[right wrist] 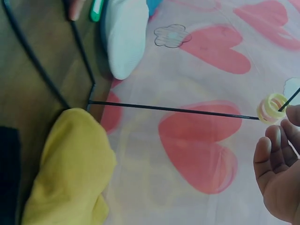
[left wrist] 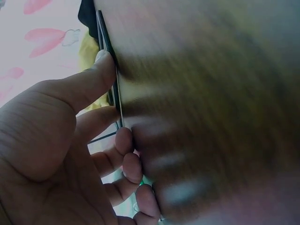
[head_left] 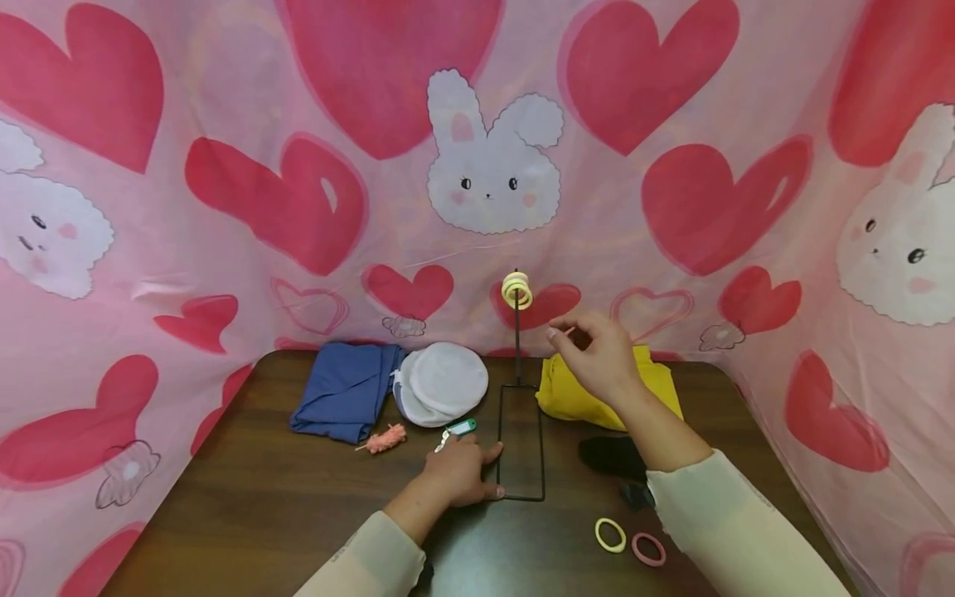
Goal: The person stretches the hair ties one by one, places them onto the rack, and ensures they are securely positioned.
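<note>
1. The fingers of the left hand (head_left: 461, 474) lie straight and flat on the bench (head_left: 261, 497), thumb tip touching the near left side of the wire stand (head_left: 521, 448); they press down and curl round nothing.
2. The fingers of the right hand (head_left: 594, 355) are loosely bent in the air beside the stand's upright rod. Whether they pinch anything I cannot tell; the wrist view shows them relaxed and apart from the rod.
3. The yellow hair ties (head_left: 517, 289) hang stacked at the rod's top hook, just left of the right hand.
4. Judged from its thin wire, the stand is light and tippy, so holding its base frame down looks sensible. The ties look soft, stretchy and light; a 2-finger pinch on the loop's edge should do.
5. Further out, near the right sleeve, lie 1 loose yellow tie (head_left: 610, 535) and 1 pink tie (head_left: 648, 548).
</note>
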